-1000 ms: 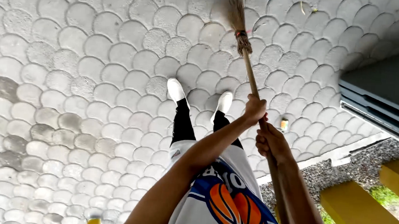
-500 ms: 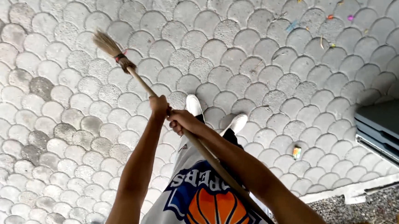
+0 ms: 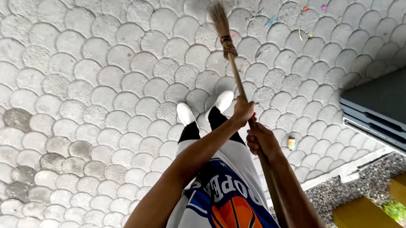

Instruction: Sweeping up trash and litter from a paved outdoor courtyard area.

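Broom (image 3: 229, 54): wooden handle gripped by both hands, left hand (image 3: 243, 110) clenched higher up, right hand (image 3: 260, 140) clenched just below. Bristles are held over the scalloped paving (image 3: 96, 88), ahead of the white shoes (image 3: 203, 108). Sweeping stroke in hand; coloured litter scraps (image 3: 288, 18) lie beyond the bristles, so a longer reach is judged necessary.

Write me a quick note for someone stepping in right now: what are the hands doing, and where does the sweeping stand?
Left hand: gripping the broom handle, higher up the stick.
Right hand: gripping it just below.
Broom: bristles on the scalloped paving, ahead of the white shoes.
Done: paving around the feet looks free of scraps.
Left: coloured litter scraps beyond the bristles, and a small can near the kerb.
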